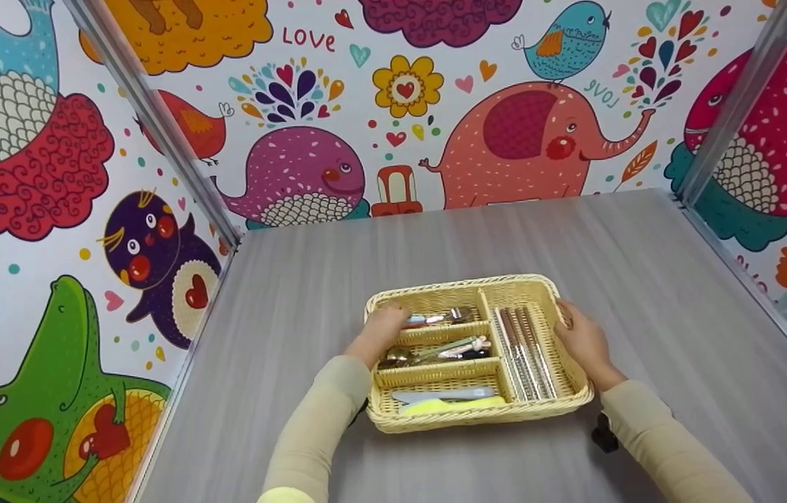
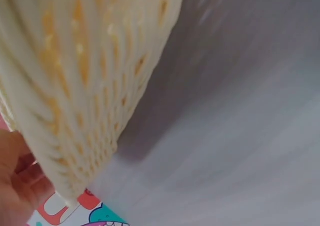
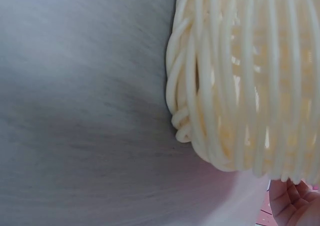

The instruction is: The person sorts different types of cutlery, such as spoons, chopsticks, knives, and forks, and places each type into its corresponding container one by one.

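Observation:
A cream woven cutlery basket (image 1: 463, 283) with compartments sits between my two hands. My left hand (image 1: 383, 330) grips its left rim, with fingers over the edge. On the opposite side my right hand (image 1: 585, 346) holds the right rim. Chopsticks (image 1: 522, 353) lie lengthwise in the long right compartment. Forks (image 1: 459, 316) fill the upper left one, spoons (image 1: 400, 358) the middle one. Below them are a grey-blue knife (image 1: 449, 395) and a yellow utensil (image 1: 452, 406). Both wrist views show the basket's outer wall (image 2: 100, 85) close up, its underside near the tabletop.
The grey wood-grain table (image 1: 281, 314) extends around the basket. Printed panels (image 1: 400, 147) with cartoon animals enclose it at the back and both sides, joined by metal corner posts (image 1: 163, 133).

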A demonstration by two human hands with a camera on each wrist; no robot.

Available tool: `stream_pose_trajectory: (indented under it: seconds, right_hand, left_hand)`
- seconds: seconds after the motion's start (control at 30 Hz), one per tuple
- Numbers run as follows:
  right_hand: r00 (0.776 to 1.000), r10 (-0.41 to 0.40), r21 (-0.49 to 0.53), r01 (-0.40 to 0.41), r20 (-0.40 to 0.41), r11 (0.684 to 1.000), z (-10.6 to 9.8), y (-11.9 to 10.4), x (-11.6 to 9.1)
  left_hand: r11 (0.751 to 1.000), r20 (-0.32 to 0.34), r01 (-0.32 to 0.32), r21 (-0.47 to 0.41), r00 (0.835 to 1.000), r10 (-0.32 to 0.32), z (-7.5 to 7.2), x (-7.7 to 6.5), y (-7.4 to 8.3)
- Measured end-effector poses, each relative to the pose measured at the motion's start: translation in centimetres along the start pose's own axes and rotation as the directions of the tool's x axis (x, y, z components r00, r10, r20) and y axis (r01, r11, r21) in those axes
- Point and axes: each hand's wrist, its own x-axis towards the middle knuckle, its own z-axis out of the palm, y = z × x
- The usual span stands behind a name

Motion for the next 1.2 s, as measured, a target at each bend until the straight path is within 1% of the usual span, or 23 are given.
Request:
stream_pose_trajectory:
  seconds: [0.1,0.2,0.3,0.33,0.37,0.43,0.47,0.53,0.57,0.63,0.7,0.77,0.8,0.83,0.87,0.9,0.97,1.03,1.07,1.1,1.13,1.17,1.2]
  right_hand:
    - [1.0,-0.004,0.0,0.004,-0.009,1.0,0.0,0.0,0.0]
    - [1.0,0.0,0.003,0.0,-0.009,1.0,0.0,-0.1,-0.1]
    - [1.0,0.013,-0.002,-0.013,0.006,1.0,0.1,-0.2,-0.2]
    - [1.0,0.019,-0.004,-0.019,0.012,1.0,0.1,-0.3,-0.2]
    - [1.0,0.024,-0.006,-0.024,0.014,1.0,0.1,-0.3,-0.1]
    - [0.999,0.033,-0.01,-0.033,0.021,0.999,0.1,-0.4,-0.1]
    - [0.999,0.037,-0.008,-0.037,0.024,0.999,0.2,-0.5,-0.1]
    - [1.0,0.026,-0.01,-0.026,0.006,1.0,0.2,-0.5,0.0]
    - [1.0,0.02,-0.01,-0.02,-0.001,1.0,0.3,-0.5,0.0]
    - [1.0,0.011,-0.012,-0.011,-0.007,1.0,0.3,-0.5,0.0]
    - [1.0,0.012,-0.012,-0.012,0.0,1.0,0.3,-0.5,0.0]
    - [1.0,0.021,-0.009,-0.021,0.01,1.0,0.4,-0.4,-0.1]
    - [1.0,0.023,-0.008,-0.023,0.014,1.0,0.4,-0.5,-0.1]
    - [0.999,0.028,-0.007,-0.028,0.02,1.0,0.4,-0.5,0.0]
    - [0.999,0.027,-0.006,-0.027,0.021,1.0,0.4,-0.5,0.0]
    - [0.999,0.027,-0.006,-0.027,0.023,1.0,0.4,-0.4,0.0]
    - [1.0,0.021,-0.007,-0.021,0.023,1.0,0.3,-0.4,0.0]
    - [1.0,0.009,-0.013,-0.009,0.03,1.0,0.2,-0.4,0.0]
    - [0.999,0.001,-0.013,0.0,0.035,1.0,0.2,-0.4,0.0]
    - [0.999,-0.006,-0.009,0.006,0.045,1.0,0.1,-0.4,-0.1]
    - [0.998,-0.01,-0.008,0.011,0.054,1.0,-0.1,-0.3,-0.1]
    - [0.998,-0.013,-0.008,0.013,0.064,1.0,-0.3,-0.3,-0.1]
    - [0.998,-0.015,-0.011,0.015,0.067,1.0,-0.6,-0.3,0.0]
  left_hand:
    - [0.992,0.052,0.057,-0.111,0.997,-0.052,-0.3,0.1,0.0]
    - [0.959,0.136,0.131,-0.252,0.986,-0.099,-1.4,0.0,0.2]
    - [0.932,0.132,0.127,-0.34,0.987,-0.086,-1.8,-0.3,0.2]
    - [0.923,0.158,0.135,-0.362,0.984,-0.082,-2.3,-0.4,0.3]
    - [0.915,0.147,0.115,-0.387,0.987,-0.062,-2.3,-0.6,0.1]
    - [0.909,0.149,0.103,-0.404,0.988,-0.045,-2.3,-0.8,0.0]
    - [0.901,0.181,0.115,-0.418,0.983,-0.041,-2.6,-1.0,0.0]
    - [0.898,0.185,0.109,-0.427,0.982,-0.031,-2.4,-1.1,-0.2]
    - [0.902,0.159,0.093,-0.421,0.987,-0.028,-2.0,-1.2,-0.3]
    - [0.906,0.191,0.124,-0.406,0.98,-0.048,-1.6,-1.2,-0.3]
    - [0.898,0.201,0.141,-0.417,0.978,-0.06,-1.4,-1.2,-0.4]
    - [0.885,0.264,0.191,-0.424,0.961,-0.081,-2.0,-1.2,-0.2]
    - [0.885,0.265,0.191,-0.425,0.961,-0.08,-2.2,-1.3,-0.1]
    - [0.88,0.29,0.212,-0.425,0.953,-0.089,-4.1,-1.5,0.5]
    - [0.881,0.294,0.217,-0.42,0.951,-0.094,-4.9,-1.6,0.8]
    - [0.89,0.29,0.214,-0.403,0.952,-0.098,-4.8,-1.5,0.8]
    - [0.905,0.213,0.169,-0.389,0.973,-0.09,-2.7,-1.3,0.1]
    - [0.903,0.135,0.13,-0.409,0.988,-0.08,-3.0,-1.4,-0.1]
    - [0.906,0.05,0.077,-0.417,0.997,-0.062,-2.4,-1.5,-0.5]
    - [0.895,0.016,0.066,-0.44,0.998,-0.066,-3.7,-1.8,-0.3]
    - [0.88,-0.033,0.054,-0.472,0.996,-0.079,-6.1,-2.4,0.2]
    - [0.862,-0.079,0.042,-0.505,0.992,-0.094,-9.9,-3.2,1.2]
    - [0.854,-0.123,0.038,-0.518,0.985,-0.118,-13.1,-3.9,1.9]
